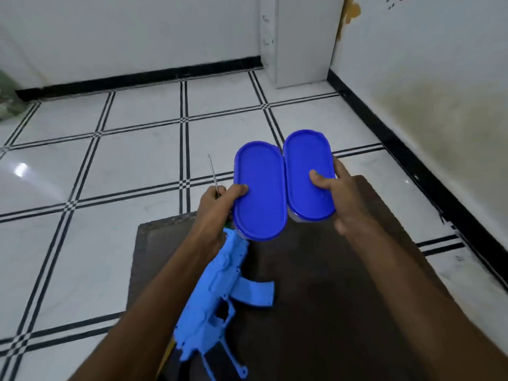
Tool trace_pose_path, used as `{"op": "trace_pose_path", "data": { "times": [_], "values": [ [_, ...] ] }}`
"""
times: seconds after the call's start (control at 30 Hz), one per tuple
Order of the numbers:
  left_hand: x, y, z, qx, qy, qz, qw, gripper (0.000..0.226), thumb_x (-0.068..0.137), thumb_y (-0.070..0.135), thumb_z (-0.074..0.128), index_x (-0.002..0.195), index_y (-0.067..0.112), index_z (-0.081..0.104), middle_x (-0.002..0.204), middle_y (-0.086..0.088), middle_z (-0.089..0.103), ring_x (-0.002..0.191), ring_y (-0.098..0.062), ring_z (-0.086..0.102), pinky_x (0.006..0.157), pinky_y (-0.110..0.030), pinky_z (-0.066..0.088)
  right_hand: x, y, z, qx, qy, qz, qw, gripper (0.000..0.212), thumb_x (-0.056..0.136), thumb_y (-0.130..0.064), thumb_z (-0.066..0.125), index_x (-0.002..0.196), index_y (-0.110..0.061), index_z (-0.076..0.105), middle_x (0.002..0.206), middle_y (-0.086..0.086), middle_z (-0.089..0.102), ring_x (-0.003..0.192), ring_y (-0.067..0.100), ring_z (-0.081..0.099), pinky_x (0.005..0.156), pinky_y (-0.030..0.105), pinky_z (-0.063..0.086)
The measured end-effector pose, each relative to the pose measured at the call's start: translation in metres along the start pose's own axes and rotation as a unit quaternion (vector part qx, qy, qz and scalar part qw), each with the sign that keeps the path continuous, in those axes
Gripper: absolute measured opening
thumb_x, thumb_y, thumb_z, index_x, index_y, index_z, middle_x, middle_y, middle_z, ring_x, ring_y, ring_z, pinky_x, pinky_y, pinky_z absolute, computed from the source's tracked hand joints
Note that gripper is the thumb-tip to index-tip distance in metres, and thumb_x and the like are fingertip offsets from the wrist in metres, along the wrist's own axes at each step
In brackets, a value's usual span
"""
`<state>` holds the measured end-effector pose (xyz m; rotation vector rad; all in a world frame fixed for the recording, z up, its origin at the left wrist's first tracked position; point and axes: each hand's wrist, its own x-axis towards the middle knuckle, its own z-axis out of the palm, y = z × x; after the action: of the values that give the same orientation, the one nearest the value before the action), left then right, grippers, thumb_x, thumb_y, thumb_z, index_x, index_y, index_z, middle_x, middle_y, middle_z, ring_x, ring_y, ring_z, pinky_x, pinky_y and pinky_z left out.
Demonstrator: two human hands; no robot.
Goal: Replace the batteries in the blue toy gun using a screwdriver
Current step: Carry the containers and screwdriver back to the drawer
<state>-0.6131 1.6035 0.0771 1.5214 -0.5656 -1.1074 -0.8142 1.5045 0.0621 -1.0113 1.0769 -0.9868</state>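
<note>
Blue tubs (259, 191) (lidded) in hands

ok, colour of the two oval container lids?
Both lids are solid deep blue, darker than the light blue toy gun; head view.

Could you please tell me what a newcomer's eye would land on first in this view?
Two blue oval lidded containers, side by side in mid-frame: the left hand grips the left container along with a screwdriver, the right hand the right container. Below them the blue toy gun lies on a dark mat.
</note>
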Motion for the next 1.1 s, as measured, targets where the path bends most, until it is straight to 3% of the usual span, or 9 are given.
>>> {"op": "trace_pose_path", "data": {
  "times": [0.2,0.3,0.4,0.5,0.6,0.73,0.93,1.1],
  "values": [
    [-0.041,0.100,-0.049,0.027,-0.002,-0.040,0.999,0.053,0.058,0.050,0.074,0.089,0.015,0.049,0.087,-0.007,0.055,0.080,-0.022,0.054,0.070,-0.040,0.038,-0.048,-0.090,0.044,-0.015,0.028,0.041,0.999,0.051,0.091,-0.014,0.066,0.138,-0.027,0.053,0.124,-0.006,0.068,0.109,0.019,0.067,0.089,0.040,0.058],
    [-0.063,0.172,-0.078,0.019,-0.006,-0.070,0.997,0.056,0.060,0.053,0.075,0.091,0.013,0.052,0.091,-0.011,0.059,0.084,-0.024,0.058,0.072,-0.041,0.041,-0.082,-0.163,0.069,-0.025,0.053,0.047,0.997,0.053,0.092,-0.014,0.065,0.142,-0.026,0.049,0.129,-0.005,0.065,0.112,0.020,0.065,0.082,0.036,0.058],
    [-0.088,0.240,-0.107,0.016,-0.016,-0.075,0.997,0.043,0.076,0.045,0.073,0.093,0.010,0.056,0.098,-0.014,0.066,0.088,-0.027,0.064,0.073,-0.042,0.046,-0.115,-0.232,0.096,-0.020,0.075,0.042,0.996,0.053,0.093,-0.013,0.063,0.142,-0.026,0.048,0.129,-0.005,0.064,0.111,0.019,0.064,0.074,0.029,0.057],
    [-0.103,0.301,-0.134,0.010,-0.014,-0.080,0.997,0.041,0.083,0.038,0.071,0.102,0.003,0.060,0.104,-0.015,0.069,0.091,-0.029,0.066,0.073,-0.041,0.049,-0.141,-0.288,0.128,-0.018,0.083,0.030,0.996,0.051,0.094,-0.013,0.062,0.141,-0.027,0.049,0.129,-0.005,0.063,0.115,0.022,0.062,0.084,0.038,0.056],
    [-0.110,0.346,-0.150,0.029,-0.025,-0.068,0.997,0.033,0.086,0.035,0.070,0.098,0.006,0.058,0.099,-0.012,0.068,0.091,-0.029,0.066,0.073,-0.041,0.048,-0.156,-0.330,0.155,-0.023,0.077,0.008,0.997,0.045,0.096,-0.016,0.060,0.137,-0.030,0.050,0.130,-0.007,0.061,0.118,0.022,0.059,0.094,0.044,0.053],
    [-0.118,0.388,-0.170,0.043,-0.025,-0.044,0.998,0.044,0.086,0.037,0.070,0.107,0.001,0.057,0.103,-0.015,0.067,0.089,-0.026,0.065,0.072,-0.040,0.049,-0.161,-0.367,0.189,-0.024,0.065,-0.018,0.997,0.046,0.096,-0.019,0.060,0.140,-0.028,0.048,0.132,-0.005,0.060,0.118,0.022,0.059,0.094,0.042,0.054],
    [-0.115,0.422,-0.209,0.005,-0.006,-0.032,0.999,0.032,0.086,0.036,0.069,0.101,0.009,0.059,0.102,-0.012,0.067,0.090,-0.025,0.064,0.074,-0.038,0.049,-0.158,-0.391,0.247,-0.032,0.069,-0.056,0.996,0.046,0.097,-0.023,0.059,0.141,-0.029,0.048,0.132,-0.007,0.059,0.115,0.013,0.059,0.080,0.025,0.052],
    [-0.086,0.438,-0.269,-0.007,-0.022,-0.035,0.999,0.032,0.085,0.037,0.070,0.100,0.011,0.059,0.106,-0.014,0.068,0.093,-0.027,0.064,0.076,-0.039,0.050,-0.156,-0.386,0.318,-0.082,0.111,-0.058,0.989,0.045,0.095,-0.040,0.060,0.138,-0.032,0.049,0.132,-0.008,0.056,0.114,0.017,0.058,0.079,0.030,0.053]
  ]
}}
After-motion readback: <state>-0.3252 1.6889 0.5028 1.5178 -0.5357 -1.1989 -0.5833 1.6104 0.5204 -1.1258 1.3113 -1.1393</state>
